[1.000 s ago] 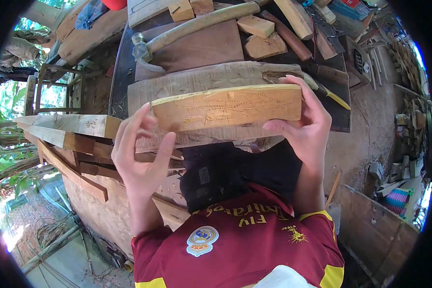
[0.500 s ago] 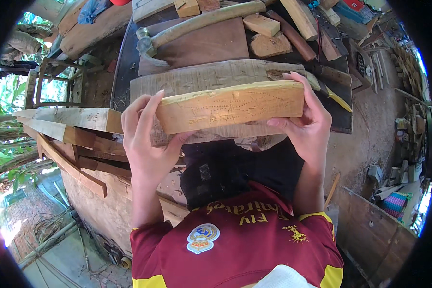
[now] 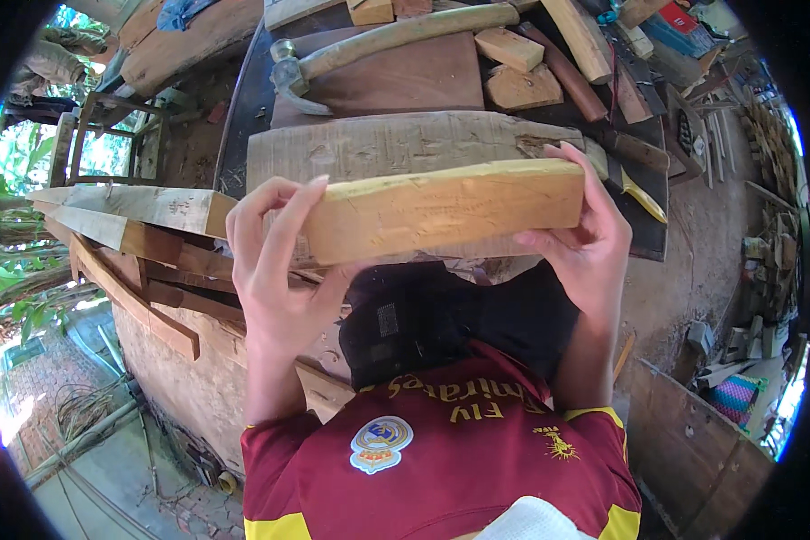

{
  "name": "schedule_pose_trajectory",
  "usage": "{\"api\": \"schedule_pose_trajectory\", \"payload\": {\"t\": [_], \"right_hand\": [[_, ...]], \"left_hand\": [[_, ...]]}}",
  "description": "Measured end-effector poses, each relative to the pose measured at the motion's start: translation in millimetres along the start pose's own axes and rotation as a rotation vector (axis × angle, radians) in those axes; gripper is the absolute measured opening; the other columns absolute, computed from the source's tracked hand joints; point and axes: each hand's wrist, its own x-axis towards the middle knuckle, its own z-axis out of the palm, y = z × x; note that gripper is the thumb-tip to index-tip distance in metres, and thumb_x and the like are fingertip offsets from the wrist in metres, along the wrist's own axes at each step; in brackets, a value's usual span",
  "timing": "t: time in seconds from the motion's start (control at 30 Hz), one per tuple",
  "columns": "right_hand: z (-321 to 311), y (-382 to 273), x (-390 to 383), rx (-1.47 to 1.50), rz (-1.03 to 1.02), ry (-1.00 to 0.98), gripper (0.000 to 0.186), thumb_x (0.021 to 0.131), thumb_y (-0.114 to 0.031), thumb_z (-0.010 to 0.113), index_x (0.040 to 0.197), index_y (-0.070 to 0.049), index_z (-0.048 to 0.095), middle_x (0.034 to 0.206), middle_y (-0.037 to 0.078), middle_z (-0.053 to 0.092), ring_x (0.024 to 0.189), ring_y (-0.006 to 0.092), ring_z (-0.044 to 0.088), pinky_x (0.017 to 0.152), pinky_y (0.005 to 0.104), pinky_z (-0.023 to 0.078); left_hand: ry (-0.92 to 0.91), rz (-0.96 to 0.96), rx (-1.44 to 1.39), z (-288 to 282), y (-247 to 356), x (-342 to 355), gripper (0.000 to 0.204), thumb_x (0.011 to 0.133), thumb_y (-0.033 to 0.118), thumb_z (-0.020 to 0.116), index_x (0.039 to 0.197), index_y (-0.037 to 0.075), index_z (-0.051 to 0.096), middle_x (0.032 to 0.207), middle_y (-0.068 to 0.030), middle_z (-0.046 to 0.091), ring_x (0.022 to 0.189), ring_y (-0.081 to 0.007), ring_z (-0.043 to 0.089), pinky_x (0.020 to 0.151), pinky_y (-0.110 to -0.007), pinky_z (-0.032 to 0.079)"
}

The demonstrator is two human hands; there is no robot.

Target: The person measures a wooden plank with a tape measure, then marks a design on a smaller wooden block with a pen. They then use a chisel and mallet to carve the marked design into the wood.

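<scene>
A rectangular wooden block (image 3: pixel 450 213) is held up by its two ends in front of me, its long face toward me and a pale, rough top edge showing. My left hand (image 3: pixel 283 243) grips the left end, fingertips on the top corner and thumb below. At the other end my right hand (image 3: pixel 589 225) pinches the block, fingers over the top corner and thumb on the near face. Beneath and behind the block lies a thick, weathered plank (image 3: pixel 378 144) on the dark worktable. Part of the plank is hidden by the block.
A claw hammer (image 3: pixel 405 40) with a wooden handle lies beyond the plank on a brown board. Several wood offcuts (image 3: pixel 524 87) sit to its right. A yellow-edged knife-like tool (image 3: pixel 643 196) is at the table's right edge. Long timbers (image 3: pixel 144 216) jut in from the left.
The block has tipped slightly, so more of its pale top edge shows and its face looks plainer. Block and hands sit slightly farther right and lower in the picture; both hands keep their grip.
</scene>
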Motion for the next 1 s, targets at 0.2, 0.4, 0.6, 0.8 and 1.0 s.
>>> {"api": "schedule_pose_trajectory", "payload": {"t": [0.2, 0.4, 0.6, 0.8, 1.0], "right_hand": [[-6.7, -16.8, 2.2, -0.365, -0.029, -0.047, 0.084, 0.067, -0.004, 0.088, 0.139, 0.006, 0.048, 0.133, 0.011, 0.059, 0.111, 0.0154, 0.060, 0.094, 0.0302, 0.052], [-7.4, -10.7, 4.3, -0.407, -0.108, -0.043, 0.080, 0.066, -0.006, 0.089, 0.136, 0.005, 0.052, 0.132, 0.010, 0.060, 0.108, 0.0143, 0.062, 0.089, 0.0286, 0.053], [-7.7, -11.4, 6.7, -0.484, -0.116, -0.049, 0.078, 0.065, -0.009, 0.090, 0.134, 0.004, 0.055, 0.130, 0.011, 0.062, 0.107, 0.0140, 0.062, 0.087, 0.0282, 0.053], [-5.6, -10.1, 8.3, -0.560, -0.152, -0.039, 0.077, 0.065, -0.020, 0.092, 0.131, 0.002, 0.059, 0.123, 0.011, 0.066, 0.103, 0.0143, 0.063, 0.083, 0.0272, 0.050], [-1.7, -11.5, 10.7, -0.644, -0.199, -0.013, 0.078, 0.064, -0.031, 0.091, 0.129, -0.001, 0.061, 0.120, 0.009, 0.068, 0.103, 0.0149, 0.063, 0.081, 0.0269, 0.047]], "left_hand": [[-0.005, 0.005, 0.000, -5.7, -2.0, -6.2, 0.069, 0.061, 0.031, 0.088, 0.121, 0.006, 0.066, 0.111, -0.0105, 0.058, 0.101, -0.0269, 0.054, 0.090, -0.040, 0.041], [-0.069, -0.010, 0.045, -5.4, -5.9, -7.4, 0.074, 0.057, 0.031, 0.091, 0.120, 0.002, 0.066, 0.112, -0.0134, 0.058, 0.103, -0.0287, 0.056, 0.089, -0.038, 0.046], [-0.047, -0.002, 0.055, -4.1, -10.0, -5.5, 0.073, 0.058, 0.030, 0.090, 0.121, 0.002, 0.066, 0.113, -0.0135, 0.058, 0.103, -0.0290, 0.056, 0.090, -0.038, 0.046], [-0.069, 0.081, 0.075, -0.8, -10.4, -1.8, 0.054, 0.064, 0.017, 0.086, 0.115, 0.007, 0.071, 0.123, -0.0133, 0.062, 0.111, -0.0323, 0.056, 0.096, -0.042, 0.045], [-0.199, 0.091, 0.118, 18.1, 18.2, -2.9, 0.051, 0.068, 0.022, 0.083, 0.117, 0.012, 0.072, 0.132, -0.0113, 0.061, 0.122, -0.0318, 0.054, 0.109, -0.049, 0.032]]}}
